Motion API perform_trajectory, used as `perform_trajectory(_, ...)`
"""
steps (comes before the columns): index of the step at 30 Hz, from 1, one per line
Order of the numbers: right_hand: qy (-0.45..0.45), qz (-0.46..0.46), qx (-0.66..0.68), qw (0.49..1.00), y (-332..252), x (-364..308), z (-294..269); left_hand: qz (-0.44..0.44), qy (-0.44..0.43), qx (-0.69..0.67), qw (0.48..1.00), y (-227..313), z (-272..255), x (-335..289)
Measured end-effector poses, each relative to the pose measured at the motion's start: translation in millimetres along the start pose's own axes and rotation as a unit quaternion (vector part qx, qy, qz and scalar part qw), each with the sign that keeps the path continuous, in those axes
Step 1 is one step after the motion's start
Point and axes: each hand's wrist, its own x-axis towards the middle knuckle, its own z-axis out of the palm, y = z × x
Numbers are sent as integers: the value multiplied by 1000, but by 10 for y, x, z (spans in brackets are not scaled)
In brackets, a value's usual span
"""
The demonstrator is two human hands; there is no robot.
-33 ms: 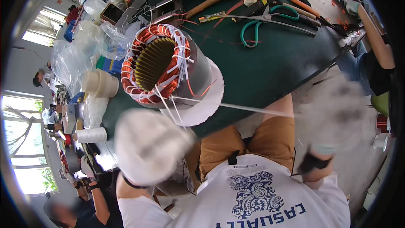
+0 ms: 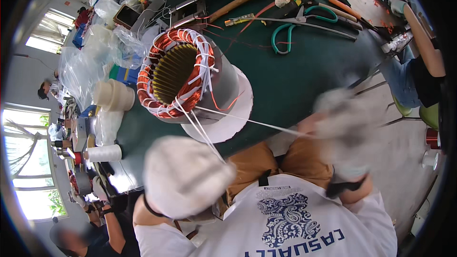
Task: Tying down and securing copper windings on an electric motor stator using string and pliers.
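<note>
I can tell the camera rides on the head of the person in the white shirt [image 2: 285, 214], above the wound stator [image 2: 193, 85] and on its near side, fairly close. It tips steeply down into the stator's open end, its fisheye sweeping over the green bench [image 2: 323, 81] around it to windows [image 2: 29, 162] far to its left.

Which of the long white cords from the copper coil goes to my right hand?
The white cord slanting right from the copper coil, stretched straight to your right hand; the other strands run steeply down to your left hand.
</note>
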Motion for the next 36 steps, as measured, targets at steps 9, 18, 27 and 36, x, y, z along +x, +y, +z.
perform_trajectory(9, -289, 340, 260, 856, 447, 220, 839, -109, -53, 408, 905, -171, -218, -197)
perform_trajectory(18, -380, -70, -171, 906, 720, 240, 937, 32, -116, 82, 989, -933, -248, 1195)
perform_trajectory(27, -366, -61, -132, 919, 560, 323, 751, -93, 265, 357, 891, -1283, -705, 406)
perform_trajectory(36, -257, 258, 394, 844, 201, 930, 1168, -344, 405, 36, 847, -291, 711, 177)
